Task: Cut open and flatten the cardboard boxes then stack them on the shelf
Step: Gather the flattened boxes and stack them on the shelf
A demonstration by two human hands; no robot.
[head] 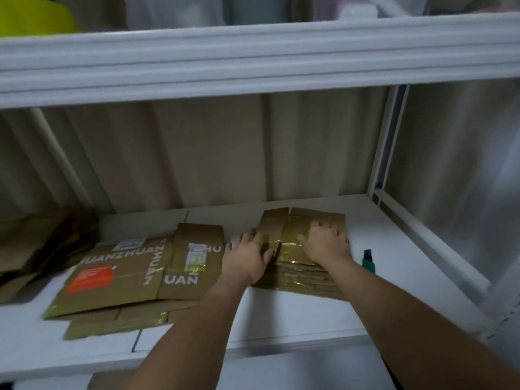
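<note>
mostly both hands, left hand [247,256] and right hand [326,243], press fingers spread on the flattened stack [304,273] (its print hidden, blurred).

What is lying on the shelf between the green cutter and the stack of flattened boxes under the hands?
Nothing: in the head view, only bare white shelf separates the green cutter from the stack.

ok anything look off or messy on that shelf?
Somewhat. The printed flattened box on the left lies askew, with another sheet sticking out unevenly beneath it, not squared up. The small stack under the left hand and right hand is neater. A green cutter lies loose on the shelf beside it.
</note>
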